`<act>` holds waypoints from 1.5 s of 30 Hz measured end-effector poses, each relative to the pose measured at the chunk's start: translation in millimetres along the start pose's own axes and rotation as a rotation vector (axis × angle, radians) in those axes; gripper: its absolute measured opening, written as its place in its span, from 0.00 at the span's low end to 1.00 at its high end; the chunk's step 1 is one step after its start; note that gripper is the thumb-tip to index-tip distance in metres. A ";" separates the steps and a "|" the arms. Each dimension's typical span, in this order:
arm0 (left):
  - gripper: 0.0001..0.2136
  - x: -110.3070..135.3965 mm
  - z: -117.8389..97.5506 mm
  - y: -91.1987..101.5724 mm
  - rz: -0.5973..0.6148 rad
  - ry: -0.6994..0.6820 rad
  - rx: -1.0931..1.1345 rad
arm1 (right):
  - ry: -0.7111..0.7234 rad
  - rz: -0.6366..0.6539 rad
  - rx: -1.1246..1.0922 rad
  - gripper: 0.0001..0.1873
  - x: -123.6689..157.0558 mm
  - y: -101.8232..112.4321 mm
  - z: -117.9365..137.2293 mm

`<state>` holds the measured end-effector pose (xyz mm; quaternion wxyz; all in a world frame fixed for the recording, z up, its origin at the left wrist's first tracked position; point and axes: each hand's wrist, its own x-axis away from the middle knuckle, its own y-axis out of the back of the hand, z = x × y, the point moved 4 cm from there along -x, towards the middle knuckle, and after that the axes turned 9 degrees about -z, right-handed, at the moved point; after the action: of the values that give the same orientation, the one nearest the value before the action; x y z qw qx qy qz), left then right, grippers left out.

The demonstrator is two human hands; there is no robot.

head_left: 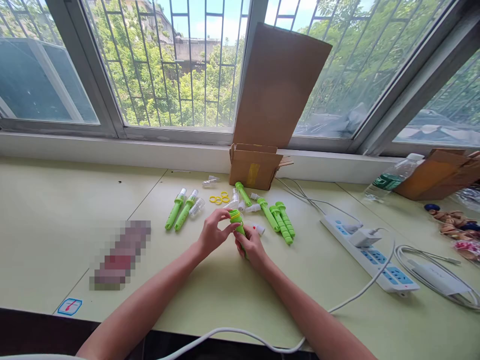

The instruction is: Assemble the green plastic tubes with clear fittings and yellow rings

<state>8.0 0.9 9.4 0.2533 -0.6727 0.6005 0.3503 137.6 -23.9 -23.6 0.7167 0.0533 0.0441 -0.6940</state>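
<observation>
My right hand (252, 246) is wrapped round a green plastic tube (240, 230), tilted with its wide end up and away from me. A yellow ring (235, 215) sits around that wide end. The thumb and fingers of my left hand (215, 232) pinch the tube's top at the ring. Just beyond my hands lie loose yellow rings (218, 199) and clear plastic caps (233, 200). Two green tubes with clear tops (182, 212) rest to the left. More green tubes (281, 222) lie to the right, and a clear piece with a red dot (258, 229) is beside my right hand.
A small cardboard box (253, 170) stands against the window ledge, with a tall cardboard sheet (281, 85) behind it. On the right are a white power strip (369, 255) with cables, a coiled cable (435, 275) and a tilted water bottle (393, 177). A blurred object (122, 255) lies left.
</observation>
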 end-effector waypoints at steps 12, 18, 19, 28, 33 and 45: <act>0.10 -1.6 -5.9 9.1 -0.102 -0.107 -0.157 | 0.327 -0.271 0.507 0.09 4.0 3.3 18.9; 0.11 -3.6 -4.7 7.9 -0.092 -0.086 -0.166 | 0.173 -0.194 0.217 0.13 1.0 0.3 5.9; 0.11 -4.1 -4.6 7.8 -0.092 -0.083 -0.161 | 0.122 -0.172 0.154 0.14 1.2 -1.1 4.1; 0.10 -6.5 -3.2 4.7 -0.041 -0.029 -0.090 | -0.128 -0.037 -0.176 0.16 4.2 -6.3 3.1; 0.09 -6.1 -1.3 3.5 -0.024 0.023 -0.047 | -0.175 0.027 -0.220 0.15 4.2 -6.7 2.0; 0.09 -3.8 -5.0 8.9 -0.079 -0.083 -0.173 | 0.280 -0.264 0.371 0.10 2.2 2.9 16.6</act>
<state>-0.1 -1.9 16.2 0.2327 -0.7000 0.5302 0.4181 140.3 -28.3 -7.4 0.5847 0.2732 0.0215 -0.7636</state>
